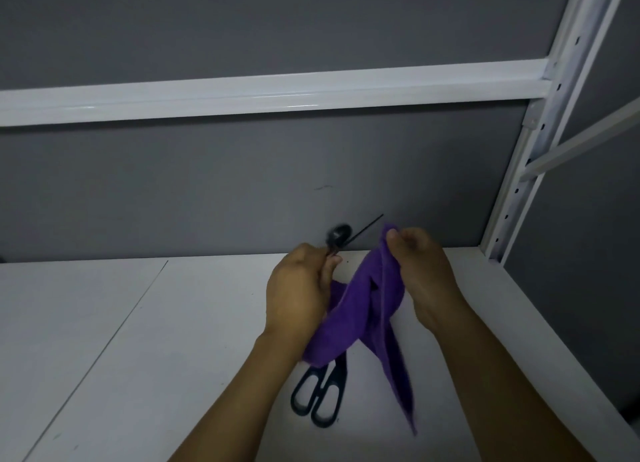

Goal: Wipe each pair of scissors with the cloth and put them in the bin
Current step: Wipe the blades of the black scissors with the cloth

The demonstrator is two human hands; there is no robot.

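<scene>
One white tabletop (138, 357) fills the bottom. One purple cloth (360, 309) hangs mid-frame, pinched by the right hand (426, 278). The left hand (298, 288) grips one blurry black scissors (341, 234); a second pair (320, 392) lies flat under the cloth.

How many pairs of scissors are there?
2. One pair is gripped in the left hand; the other pair lies on the table, blades under the purple cloth. The cloth could hide more.

The cloth (360, 309) is plain purple. Below the cloth, the lying scissors (320, 392) have black handles. The raised scissors (341, 234), up-left of the cloth, are black too. The shelf (173, 323) under the cloth is white, the wall (242, 184) beyond it is grey, and the beam (277, 87) is glossy white.
</scene>
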